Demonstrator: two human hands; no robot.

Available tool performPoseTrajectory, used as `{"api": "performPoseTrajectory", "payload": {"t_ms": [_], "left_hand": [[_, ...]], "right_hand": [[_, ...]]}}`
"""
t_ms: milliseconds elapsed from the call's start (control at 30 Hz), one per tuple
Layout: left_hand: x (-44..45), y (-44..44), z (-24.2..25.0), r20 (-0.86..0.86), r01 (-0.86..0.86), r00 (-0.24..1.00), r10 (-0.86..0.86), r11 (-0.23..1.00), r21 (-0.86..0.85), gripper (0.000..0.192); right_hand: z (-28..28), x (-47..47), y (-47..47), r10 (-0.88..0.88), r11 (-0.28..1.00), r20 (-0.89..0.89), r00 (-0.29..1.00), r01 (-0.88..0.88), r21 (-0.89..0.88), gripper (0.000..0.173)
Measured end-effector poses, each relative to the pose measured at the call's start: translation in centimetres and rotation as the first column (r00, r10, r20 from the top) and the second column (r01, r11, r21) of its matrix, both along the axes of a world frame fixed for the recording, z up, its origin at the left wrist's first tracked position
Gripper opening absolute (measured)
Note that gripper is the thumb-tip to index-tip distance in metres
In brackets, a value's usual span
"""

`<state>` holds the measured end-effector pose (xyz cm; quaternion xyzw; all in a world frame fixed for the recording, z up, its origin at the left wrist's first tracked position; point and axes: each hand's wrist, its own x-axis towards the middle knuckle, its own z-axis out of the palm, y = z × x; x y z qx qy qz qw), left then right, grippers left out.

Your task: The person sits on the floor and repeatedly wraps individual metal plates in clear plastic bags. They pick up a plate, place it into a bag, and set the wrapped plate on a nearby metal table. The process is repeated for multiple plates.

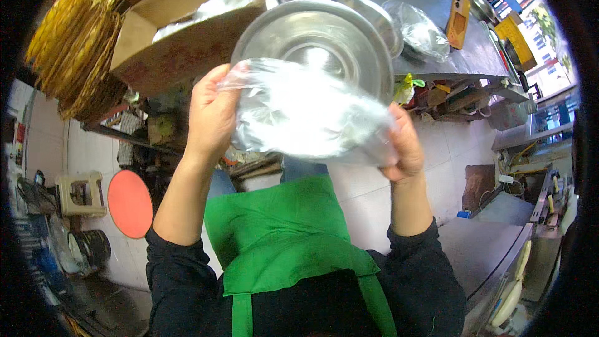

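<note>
A clear plastic bag [309, 112] is stretched between my two hands in front of my green apron [281, 238]. Its left end is gripped by my left hand [213, 107], thumb on top. My right hand [405, 145], slightly blurred, grips the other end, lower down. Strong glare whitens the bag's middle, so I cannot tell whether anything is inside. Just beyond it, partly covered by the bag, is a wide, round stainless steel basin [281, 28] with a bare, shiny bottom.
Left of the basin stands an open cardboard box [182, 42] holding white plastic. Yellow-brown dried sheets [84, 51] are stacked beyond it. On the metal table [472, 63] lie a plastic-wrapped bundle [421, 32] and an orange-cased phone [457, 21]. A stool [82, 194] stands at left.
</note>
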<state>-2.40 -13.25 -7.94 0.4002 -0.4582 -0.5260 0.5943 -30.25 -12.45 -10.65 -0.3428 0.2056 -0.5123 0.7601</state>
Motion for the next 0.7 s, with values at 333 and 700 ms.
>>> {"api": "performPoseTrajectory", "payload": {"t_ms": [333, 700], "left_hand": [[4.2, 6.0, -6.5, 0.075, 0.0, 0.997, -0.008, 0.994, 0.111, 0.023], [4.0, 9.0, -8.8, -0.004, 0.215, 0.976, -0.219, 0.954, 0.209, 0.016]], "right_hand": [[-2.4, 7.0, 0.9, -0.208, 0.978, 0.055, 0.977, 0.21, -0.016, 0.005], [-7.7, 10.0, 5.2, 0.187, 0.829, 0.001, 0.982, -0.158, 0.537, 0.012]]}}
